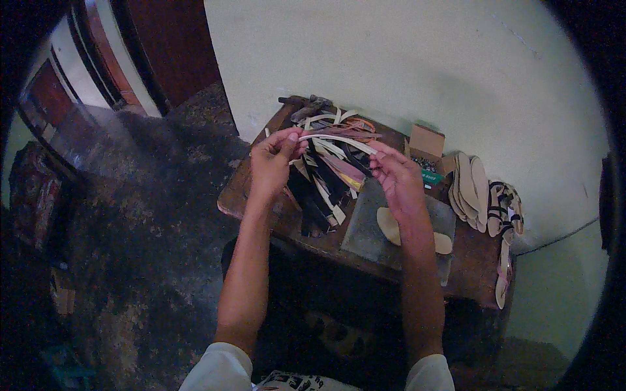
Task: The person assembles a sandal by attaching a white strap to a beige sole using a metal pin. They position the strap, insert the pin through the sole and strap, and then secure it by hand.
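Nearest, two bare forearms come up from the lower edge over a low wooden table (469,274). Under the right forearm lies a grey slab (368,228) with a pale sole (389,225) on it. Just beyond, the left hand (272,163) and right hand (399,174) hold one pale strap (336,139) between them, fingers pinched shut on either end, so it arches above the table. Beneath it sits a loose pile of straps (329,179), dark, tan and pink. Further back rests a hammer (306,104) at the table's far edge, a small open cardboard box (425,146) to the right, then a row of pale soles (468,189) and strapped sandals (505,208) against the light wall (391,58).
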Tool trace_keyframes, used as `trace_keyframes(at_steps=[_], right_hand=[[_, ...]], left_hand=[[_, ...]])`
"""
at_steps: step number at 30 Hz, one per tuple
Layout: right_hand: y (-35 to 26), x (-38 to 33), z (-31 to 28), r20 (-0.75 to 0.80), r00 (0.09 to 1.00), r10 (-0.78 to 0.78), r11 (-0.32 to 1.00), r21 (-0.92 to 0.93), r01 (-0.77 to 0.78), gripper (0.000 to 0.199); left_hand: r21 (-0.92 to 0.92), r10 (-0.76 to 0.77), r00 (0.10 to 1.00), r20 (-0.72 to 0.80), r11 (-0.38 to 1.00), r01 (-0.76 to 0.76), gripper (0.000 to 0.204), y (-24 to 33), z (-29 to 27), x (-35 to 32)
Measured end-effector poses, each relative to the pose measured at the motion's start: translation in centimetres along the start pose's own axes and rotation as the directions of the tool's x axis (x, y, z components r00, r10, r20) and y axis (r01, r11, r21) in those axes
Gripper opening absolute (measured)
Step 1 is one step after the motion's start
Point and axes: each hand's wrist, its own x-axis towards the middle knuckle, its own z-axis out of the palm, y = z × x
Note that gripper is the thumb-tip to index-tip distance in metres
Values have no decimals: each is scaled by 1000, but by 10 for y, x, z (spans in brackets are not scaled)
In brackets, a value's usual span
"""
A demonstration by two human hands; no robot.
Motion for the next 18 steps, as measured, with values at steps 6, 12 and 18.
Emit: trace_keyframes(at_steps=[6,12,18], right_hand=[[4,-2,-3,-73,988,-135,937,-334,103,32],[7,-18,-1,-13,980,-197,761,-633,145,24],[5,-34,-7,-5,991,-134,666,-741,87,22]], left_hand=[[95,6,997,80,995,-13,25,1,5,-5],[217,-52,973,227,976,2,25,-4,11,-16],[315,-103,928,357,949,-16,22,-3,10,-30]])
